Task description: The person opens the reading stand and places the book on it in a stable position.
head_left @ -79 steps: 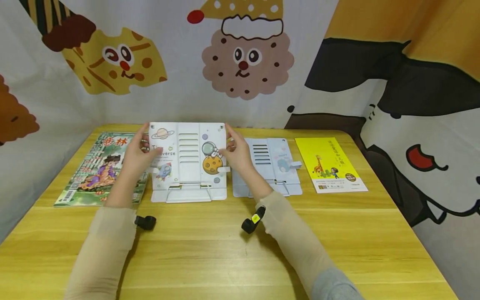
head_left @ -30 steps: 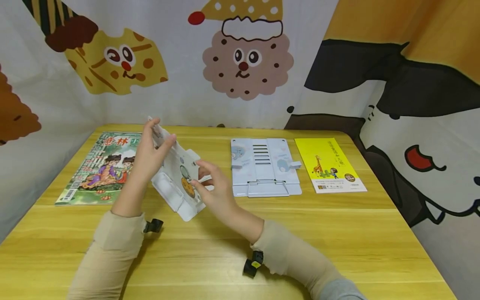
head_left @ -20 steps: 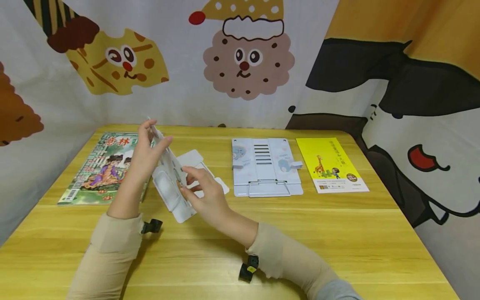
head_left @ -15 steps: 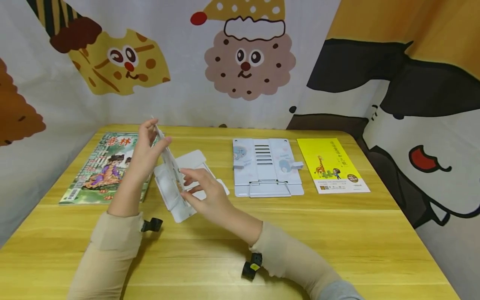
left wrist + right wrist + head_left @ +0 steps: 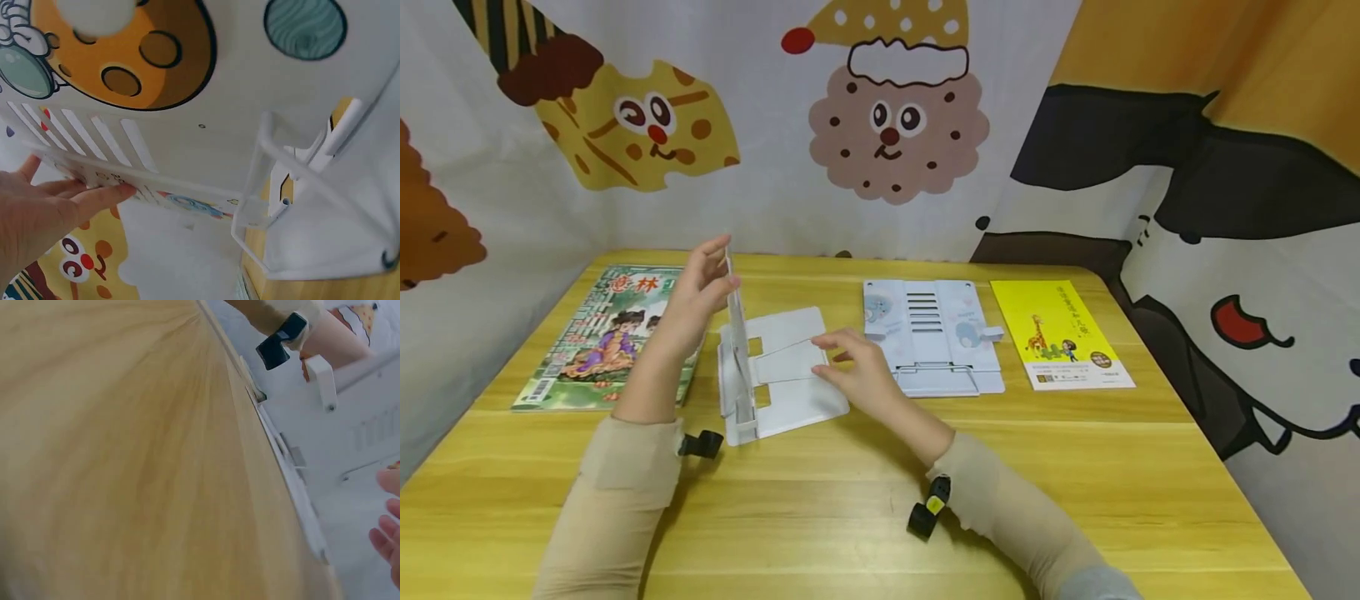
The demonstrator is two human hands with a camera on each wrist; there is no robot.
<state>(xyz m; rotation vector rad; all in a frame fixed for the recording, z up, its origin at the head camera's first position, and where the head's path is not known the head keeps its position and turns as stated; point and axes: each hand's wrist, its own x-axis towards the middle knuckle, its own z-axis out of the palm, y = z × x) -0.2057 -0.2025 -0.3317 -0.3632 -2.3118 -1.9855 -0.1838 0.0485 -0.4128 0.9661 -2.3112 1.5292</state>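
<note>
A white book stand (image 5: 741,358) is turned sideways on the table. Its slotted panel stands upright, seen nearly edge-on from the head. Its base (image 5: 805,404) lies flat to the right, with two cut-outs and a thin support outlined on it. My left hand (image 5: 696,287) pinches the panel's upper edge between thumb and fingers. The left wrist view shows the printed face (image 5: 206,150), with an orange planet and a wire page holder (image 5: 319,181). Fingers apart, my right hand (image 5: 868,371) is at the base's right side, near the support's end; whether it touches is unclear.
A second, pale blue book stand (image 5: 928,350) lies to the right, just beyond my right hand. Past it is a yellow booklet (image 5: 1060,333). A magazine (image 5: 602,342) lies left, partly behind my left forearm. A printed curtain (image 5: 775,217) hangs behind the table (image 5: 820,517).
The book stand has turned from facing me to sideways, and its base has come into view on the right. My right hand has left the panel and moved right, over the base.
</note>
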